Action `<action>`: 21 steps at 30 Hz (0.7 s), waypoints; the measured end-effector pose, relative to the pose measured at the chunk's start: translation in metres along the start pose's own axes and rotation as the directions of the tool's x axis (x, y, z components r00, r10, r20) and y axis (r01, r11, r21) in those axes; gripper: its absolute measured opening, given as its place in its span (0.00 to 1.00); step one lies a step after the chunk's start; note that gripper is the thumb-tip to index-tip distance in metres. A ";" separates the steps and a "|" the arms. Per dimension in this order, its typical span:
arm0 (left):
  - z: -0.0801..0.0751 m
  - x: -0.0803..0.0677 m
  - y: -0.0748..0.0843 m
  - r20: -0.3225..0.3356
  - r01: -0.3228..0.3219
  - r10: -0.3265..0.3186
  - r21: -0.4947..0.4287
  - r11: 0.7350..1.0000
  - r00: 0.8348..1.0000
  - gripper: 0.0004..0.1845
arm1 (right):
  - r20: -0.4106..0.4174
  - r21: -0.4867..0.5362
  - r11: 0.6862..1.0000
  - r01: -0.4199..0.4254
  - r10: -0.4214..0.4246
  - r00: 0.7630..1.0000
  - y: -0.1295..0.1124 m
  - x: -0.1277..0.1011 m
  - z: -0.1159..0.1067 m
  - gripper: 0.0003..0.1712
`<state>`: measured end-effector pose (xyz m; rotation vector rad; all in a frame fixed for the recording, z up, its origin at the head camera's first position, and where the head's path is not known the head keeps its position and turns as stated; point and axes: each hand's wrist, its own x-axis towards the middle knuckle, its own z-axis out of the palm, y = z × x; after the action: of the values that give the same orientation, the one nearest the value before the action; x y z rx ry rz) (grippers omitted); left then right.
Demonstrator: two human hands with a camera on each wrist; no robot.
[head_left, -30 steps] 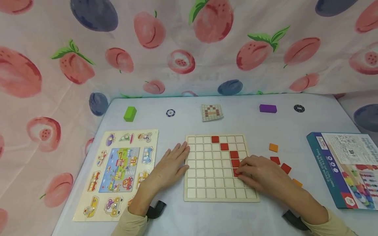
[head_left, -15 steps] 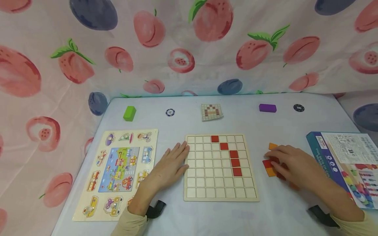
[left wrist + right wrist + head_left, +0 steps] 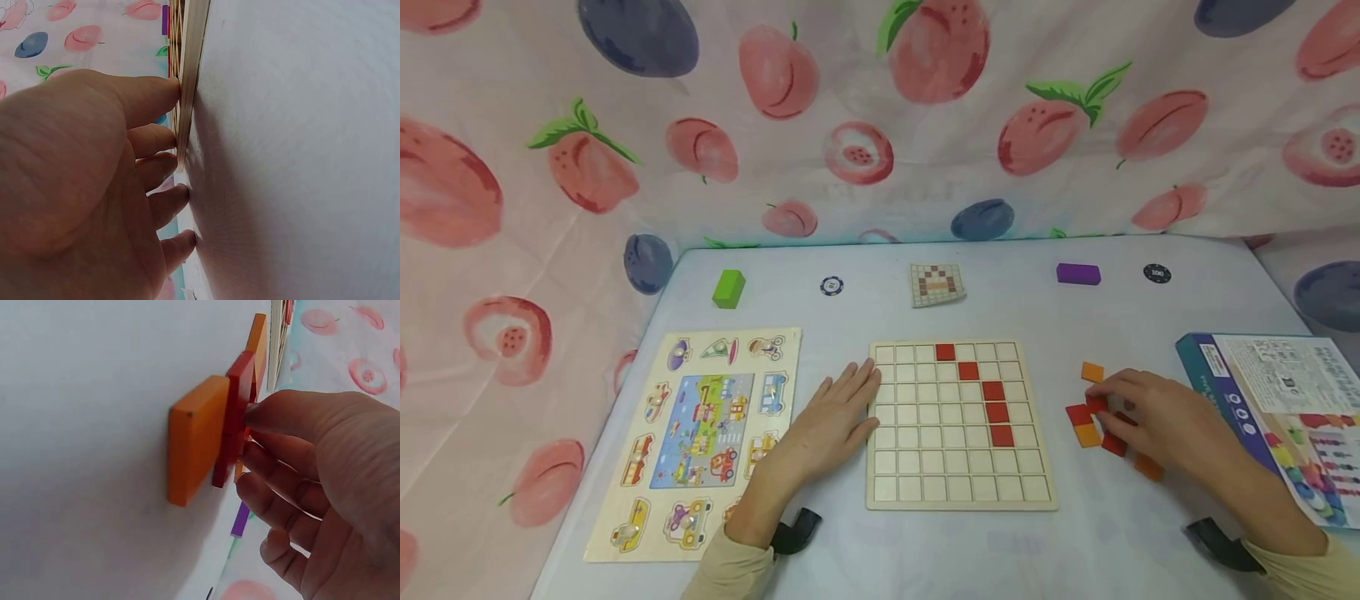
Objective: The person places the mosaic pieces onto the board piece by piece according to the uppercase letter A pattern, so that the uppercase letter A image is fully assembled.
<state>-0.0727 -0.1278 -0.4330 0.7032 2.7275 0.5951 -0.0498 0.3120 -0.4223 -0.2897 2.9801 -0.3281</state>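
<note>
We see the left hand [image 3: 825, 433] lying with its fingers straight and spread, holding nothing; its fingertips touch the left edge of the wooden grid board [image 3: 951, 437], which we take to be a brace against sliding.

Five red square tiles [image 3: 1002, 436] sit in the board's cells, stepping down from the middle of the far row, then running straight toward us in the sixth column.

Past the board's right edge, loose red and orange tiles lie close together, presumably for easy reach. The right hand [image 3: 1165, 421] is bent over them, thumb and forefinger a little apart at a red tile [image 3: 1096, 402]; the right wrist view shows the thumb touching red, but we cannot tell whether the tile is gripped.

Straight beyond the board, a small pattern card [image 3: 937, 285] lies face up, where we judge it is readable at a glance.
</note>
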 end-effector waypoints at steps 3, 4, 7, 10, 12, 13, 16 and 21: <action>0.000 0.000 0.000 0.001 0.001 -0.001 0.003 1.000 1.000 0.35 | -0.004 -0.006 1.000 -0.005 0.005 1.000 0.000 0.002 -0.001 0.25; 0.000 0.000 0.000 0.001 0.001 -0.001 0.004 1.000 1.000 0.35 | -0.011 -0.008 1.000 -0.007 0.007 1.000 0.000 0.002 -0.001 0.24; 0.000 0.001 0.001 0.002 0.001 -0.001 0.004 1.000 1.000 0.35 | -0.045 -0.012 1.000 -0.016 0.016 0.999 0.000 0.004 -0.001 0.24; 0.000 0.000 0.001 0.002 0.002 -0.002 0.002 1.000 1.000 0.35 | -0.094 -0.004 1.000 -0.011 0.010 0.996 -0.003 0.005 -0.001 0.24; 0.000 0.000 0.001 0.002 0.002 -0.002 0.003 1.000 1.000 0.35 | -0.122 0.005 1.000 0.008 -0.007 0.992 -0.008 0.006 -0.001 0.25; 0.000 0.000 0.001 0.001 0.002 -0.002 0.004 1.000 1.000 0.35 | -0.134 0.011 1.000 0.020 -0.019 0.991 -0.012 0.007 -0.001 0.24; 0.000 0.001 0.001 0.000 0.003 -0.003 0.009 1.000 1.000 0.35 | -0.164 0.019 0.997 0.070 -0.066 0.984 -0.027 0.014 -0.001 0.22; 0.000 0.001 0.000 -0.001 0.000 0.000 0.010 1.000 1.000 0.35 | -0.171 0.044 0.987 0.153 -0.144 0.975 -0.057 0.032 0.000 0.18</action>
<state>-0.0737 -0.1271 -0.4336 0.7049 2.7339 0.5821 -0.0709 0.2506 -0.4126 -0.5047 3.1130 -0.4747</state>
